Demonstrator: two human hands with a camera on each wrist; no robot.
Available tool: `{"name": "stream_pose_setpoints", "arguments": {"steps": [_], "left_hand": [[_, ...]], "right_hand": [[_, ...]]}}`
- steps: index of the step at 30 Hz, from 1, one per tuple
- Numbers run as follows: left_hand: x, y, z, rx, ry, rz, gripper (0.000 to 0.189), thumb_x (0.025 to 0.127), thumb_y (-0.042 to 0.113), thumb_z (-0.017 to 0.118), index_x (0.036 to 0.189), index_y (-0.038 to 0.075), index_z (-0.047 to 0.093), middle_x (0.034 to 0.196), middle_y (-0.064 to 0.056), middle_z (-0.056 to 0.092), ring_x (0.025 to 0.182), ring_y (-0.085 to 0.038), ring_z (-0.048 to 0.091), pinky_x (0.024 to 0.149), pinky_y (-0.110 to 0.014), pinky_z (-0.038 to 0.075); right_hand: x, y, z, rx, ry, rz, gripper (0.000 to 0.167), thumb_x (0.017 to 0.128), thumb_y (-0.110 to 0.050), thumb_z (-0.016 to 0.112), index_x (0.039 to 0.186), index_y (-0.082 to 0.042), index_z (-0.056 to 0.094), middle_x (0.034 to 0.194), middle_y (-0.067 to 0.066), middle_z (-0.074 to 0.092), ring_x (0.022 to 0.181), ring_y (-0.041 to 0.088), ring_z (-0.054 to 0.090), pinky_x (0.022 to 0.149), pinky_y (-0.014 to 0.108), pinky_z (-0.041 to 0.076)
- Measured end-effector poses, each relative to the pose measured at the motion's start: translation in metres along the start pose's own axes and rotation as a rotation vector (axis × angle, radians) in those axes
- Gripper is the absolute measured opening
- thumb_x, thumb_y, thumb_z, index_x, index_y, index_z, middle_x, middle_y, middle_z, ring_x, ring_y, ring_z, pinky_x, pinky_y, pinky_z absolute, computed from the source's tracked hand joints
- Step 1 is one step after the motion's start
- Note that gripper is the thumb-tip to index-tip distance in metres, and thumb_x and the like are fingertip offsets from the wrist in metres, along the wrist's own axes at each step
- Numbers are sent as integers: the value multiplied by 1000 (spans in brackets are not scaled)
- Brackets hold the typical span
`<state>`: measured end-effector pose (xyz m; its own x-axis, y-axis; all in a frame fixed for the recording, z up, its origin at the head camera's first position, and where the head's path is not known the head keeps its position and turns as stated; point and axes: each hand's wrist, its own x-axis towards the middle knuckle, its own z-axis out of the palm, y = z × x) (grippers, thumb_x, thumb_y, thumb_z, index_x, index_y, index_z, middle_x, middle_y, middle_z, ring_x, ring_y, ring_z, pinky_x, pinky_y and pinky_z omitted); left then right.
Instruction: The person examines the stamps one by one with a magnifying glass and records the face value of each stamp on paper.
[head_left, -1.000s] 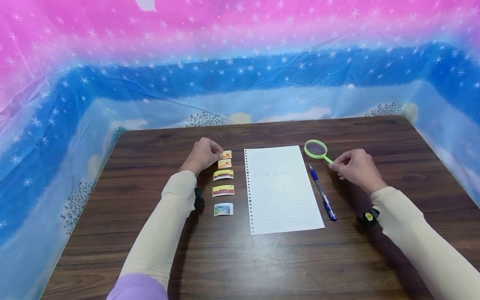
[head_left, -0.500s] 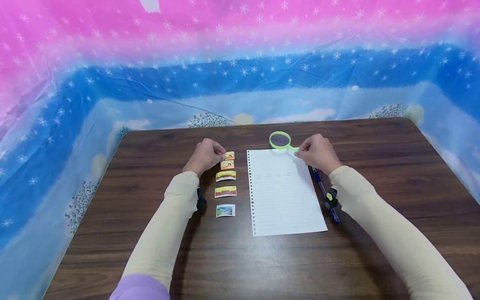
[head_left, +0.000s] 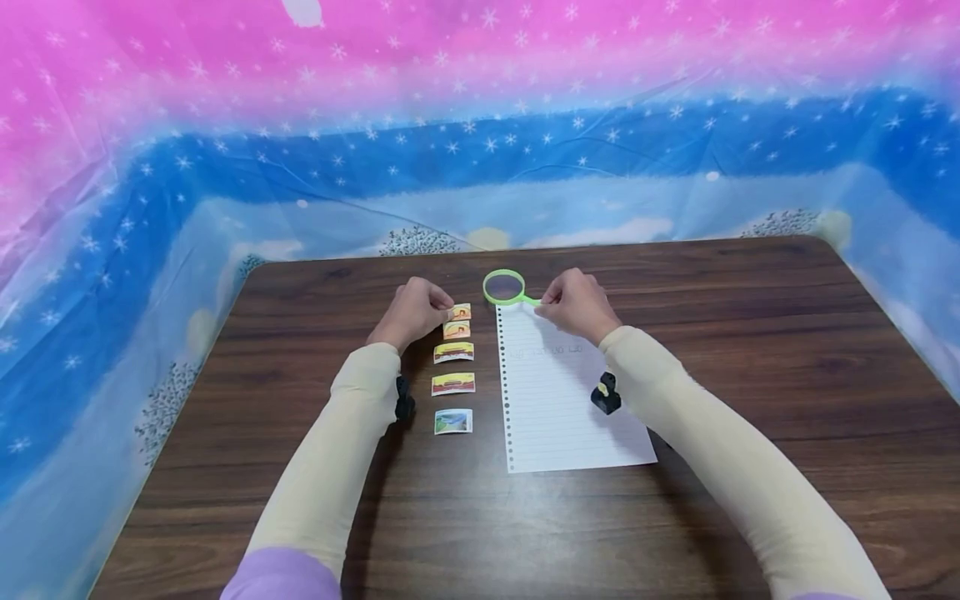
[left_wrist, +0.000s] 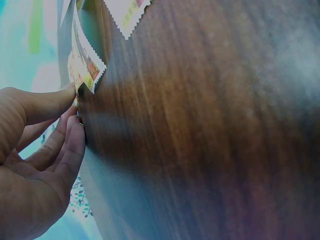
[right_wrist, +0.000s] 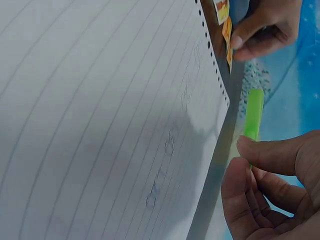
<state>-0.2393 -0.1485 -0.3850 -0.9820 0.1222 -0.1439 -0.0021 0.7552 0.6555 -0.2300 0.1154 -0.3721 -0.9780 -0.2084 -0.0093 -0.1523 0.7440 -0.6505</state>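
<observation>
My left hand pinches the left edge of the farthest stamp, an orange and yellow one. In the left wrist view, thumb and fingertips meet at the edge of a stamp with perforated borders. Thumb and forefinger of my right hand pinch the handle end of a green magnifying glass. Its round lens is over the far left corner of the lined paper, right of the farthest stamp. Only the green handle shows in the right wrist view.
Nearer me, below the held stamp, a column holds an orange stamp, two red and yellow stamps and a landscape stamp. Faint writing marks the punched paper. A snowflake-patterned cloth hangs behind the brown table.
My right hand has carried the magnifying glass leftward, from beside the paper's right edge to near the farthest stamp. My right forearm now covers the blue pen. The left hand stays at its stamp.
</observation>
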Motion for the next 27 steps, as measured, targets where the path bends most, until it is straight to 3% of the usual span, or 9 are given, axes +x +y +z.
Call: {"name": "stream_pose_setpoints", "arguments": {"steps": [13, 27], "left_hand": [[0, -1, 0, 2, 0, 18, 18, 98, 9, 67, 113, 1, 75, 109, -15, 69, 97, -29, 65, 88, -45, 55], [-1, 1, -2, 17, -14, 39, 18, 97, 3, 65, 111, 0, 76, 112, -17, 70, 99, -30, 64, 86, -45, 54]], "right_hand": [[5, -21, 28, -21, -41, -23, 10, 90, -11, 77, 85, -3, 77, 87, 8, 72, 72, 20, 61, 67, 34, 50], [3, -29, 34, 7, -65, -23, 8, 90, -9, 77, 84, -3, 77, 84, 7, 72, 71, 19, 61, 65, 31, 50]]}}
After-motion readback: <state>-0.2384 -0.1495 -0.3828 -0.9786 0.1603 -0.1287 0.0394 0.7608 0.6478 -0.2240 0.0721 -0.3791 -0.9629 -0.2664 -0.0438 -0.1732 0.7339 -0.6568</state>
